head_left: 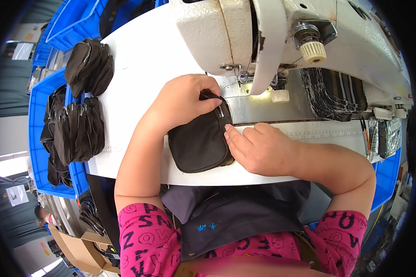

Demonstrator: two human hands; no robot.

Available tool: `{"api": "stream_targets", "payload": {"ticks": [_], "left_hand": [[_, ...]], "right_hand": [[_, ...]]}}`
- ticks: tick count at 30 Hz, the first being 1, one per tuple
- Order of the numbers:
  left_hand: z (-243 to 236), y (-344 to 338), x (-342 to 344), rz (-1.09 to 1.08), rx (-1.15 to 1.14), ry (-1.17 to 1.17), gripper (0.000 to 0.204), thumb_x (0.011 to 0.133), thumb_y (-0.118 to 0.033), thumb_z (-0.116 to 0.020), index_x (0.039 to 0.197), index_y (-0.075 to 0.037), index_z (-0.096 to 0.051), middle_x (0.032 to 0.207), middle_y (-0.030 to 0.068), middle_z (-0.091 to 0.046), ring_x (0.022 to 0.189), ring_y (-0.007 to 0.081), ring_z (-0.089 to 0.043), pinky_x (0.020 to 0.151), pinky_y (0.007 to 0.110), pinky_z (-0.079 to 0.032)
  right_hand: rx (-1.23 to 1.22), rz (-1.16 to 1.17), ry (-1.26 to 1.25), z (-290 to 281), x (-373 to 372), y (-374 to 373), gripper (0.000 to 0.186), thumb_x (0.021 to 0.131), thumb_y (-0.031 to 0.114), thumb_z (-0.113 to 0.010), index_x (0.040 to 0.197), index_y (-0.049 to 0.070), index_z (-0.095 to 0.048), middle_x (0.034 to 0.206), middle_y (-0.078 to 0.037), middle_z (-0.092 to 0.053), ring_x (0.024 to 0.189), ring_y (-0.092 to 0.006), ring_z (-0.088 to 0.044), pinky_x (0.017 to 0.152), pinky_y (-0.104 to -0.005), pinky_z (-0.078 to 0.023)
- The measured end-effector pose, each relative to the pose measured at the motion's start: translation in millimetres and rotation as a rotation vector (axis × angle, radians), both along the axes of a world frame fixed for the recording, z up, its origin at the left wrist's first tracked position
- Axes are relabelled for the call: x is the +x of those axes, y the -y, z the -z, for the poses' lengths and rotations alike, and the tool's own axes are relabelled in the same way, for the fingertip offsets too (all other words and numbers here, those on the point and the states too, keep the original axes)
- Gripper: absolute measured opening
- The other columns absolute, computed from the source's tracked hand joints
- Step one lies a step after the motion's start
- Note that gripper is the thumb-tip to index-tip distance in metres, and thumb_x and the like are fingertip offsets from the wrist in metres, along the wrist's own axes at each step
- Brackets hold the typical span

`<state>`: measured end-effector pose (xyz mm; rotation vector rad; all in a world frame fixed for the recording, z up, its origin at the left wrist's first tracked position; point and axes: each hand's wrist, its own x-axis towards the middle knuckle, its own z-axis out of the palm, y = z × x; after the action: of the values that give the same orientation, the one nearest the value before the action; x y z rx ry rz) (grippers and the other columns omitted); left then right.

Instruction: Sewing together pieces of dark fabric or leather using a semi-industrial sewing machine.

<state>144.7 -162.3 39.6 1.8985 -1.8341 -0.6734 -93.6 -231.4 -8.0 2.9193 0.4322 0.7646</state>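
A small black zippered pouch (196, 147) with rounded corners lies on the white sewing table, just left of the machine's metal plate. My left hand (186, 99) reaches over its top end, thumb and fingers closed on the edge beside the zipper (220, 111). At the pouch's right edge, my right hand (259, 147) has its fingers curled, with the fingertips gripping the seam just below the zipper. The needle area of the white sewing machine (212, 34) stands up and to the right of the pouch, apart from it. The pouch's underside is hidden.
Stacked black pouches (88, 67) and another pile (80, 131) sit at the table's left edge, by a blue bin (36, 138). Black pieces with loose threads (333, 94) lie under the machine arm. A ruler strip (319, 131) runs along the table, with small tools (367, 136) at right.
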Motion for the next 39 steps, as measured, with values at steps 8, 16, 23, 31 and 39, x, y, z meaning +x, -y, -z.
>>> {"api": "stream_targets", "payload": {"ticks": [8,16,23,31,39], "left_hand": [[3.0,6.5,-8.6,-0.052,0.035,0.034,0.017,0.085,-0.022,-0.078,0.095,-0.008,-0.075,0.091,0.011,-0.074,0.089,0.032,-0.071,0.079,0.041,-0.055],[3.7,1.5,-3.7,0.06,-0.065,0.006,0.015,0.086,-0.012,-0.078,0.097,-0.003,-0.073,0.093,0.0109,-0.075,0.088,0.0299,-0.07,0.079,0.039,-0.054],[7.1,5.0,-10.6,0.006,-0.049,-0.052,0.013,0.087,-0.019,-0.074,0.096,-0.009,-0.078,0.09,0.0096,-0.074,0.088,0.0326,-0.069,0.078,0.041,-0.055],[0.7,4.4,-19.4,-0.036,0.006,0.079,0.013,0.087,-0.01,-0.079,0.1,-0.006,-0.077,0.093,0.0108,-0.076,0.09,0.0279,-0.072,0.081,0.038,-0.055],[4.9,4.7,-16.2,-0.018,-0.072,0.112,0.014,0.084,-0.01,-0.08,0.097,-0.008,-0.076,0.093,0.0114,-0.075,0.09,0.0314,-0.071,0.08,0.04,-0.055]], "right_hand": [[0.054,0.047,0.054,-0.6,4.2,-8.4,0.025,0.077,0.017,-0.069,0.094,0.0,-0.076,0.101,-0.018,-0.076,0.064,-0.0128,-0.056,0.053,-0.0279,-0.038],[0.019,0.064,-0.013,-3.2,1.5,-9.9,0.027,0.076,0.021,-0.067,0.093,0.002,-0.076,0.101,-0.018,-0.076,0.066,-0.0148,-0.059,0.054,-0.029,-0.039],[0.027,0.03,0.023,1.6,2.3,-1.3,0.023,0.077,0.015,-0.07,0.095,0.002,-0.076,0.107,-0.014,-0.075,0.064,-0.013,-0.052,0.053,-0.0284,-0.034],[0.097,0.035,0.103,-0.3,4.3,-15.3,0.024,0.076,0.019,-0.067,0.089,0.001,-0.076,0.096,-0.018,-0.076,0.062,-0.0147,-0.057,0.051,-0.0282,-0.038],[-0.015,0.05,0.041,1.6,-0.2,-17.8,0.018,0.079,0.01,-0.071,0.09,-0.004,-0.075,0.099,-0.017,-0.076,0.057,-0.0132,-0.047,0.049,-0.0286,-0.033]]}}
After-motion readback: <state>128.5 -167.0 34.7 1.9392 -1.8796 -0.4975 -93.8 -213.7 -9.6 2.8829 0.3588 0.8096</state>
